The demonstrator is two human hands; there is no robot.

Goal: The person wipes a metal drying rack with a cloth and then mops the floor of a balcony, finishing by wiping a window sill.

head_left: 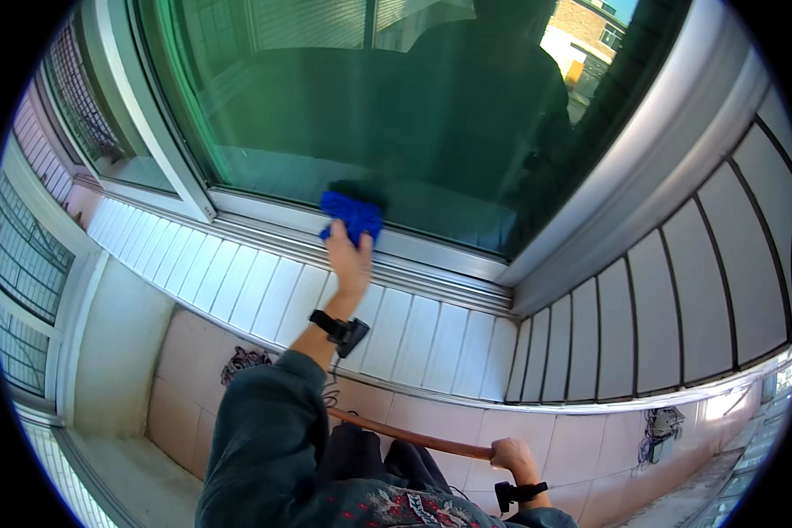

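Observation:
My left hand is stretched forward, its fingers closed on a bunched blue cloth. The cloth presses against the lower edge of a large dark green window pane, where the glass meets the silver frame. Low on the right, my right hand is wrapped round the end of a brown, wooden-looking pole. That pole runs leftward in front of my legs, and its far end is partly hidden by my left sleeve. Both wrists wear black straps; the left one carries a small black device.
White tiles cover the ledge below the window, and more tiles line the wall at right. On the pinkish floor lie a dark crumpled bundle and a tangle of cables. Another window stands at left.

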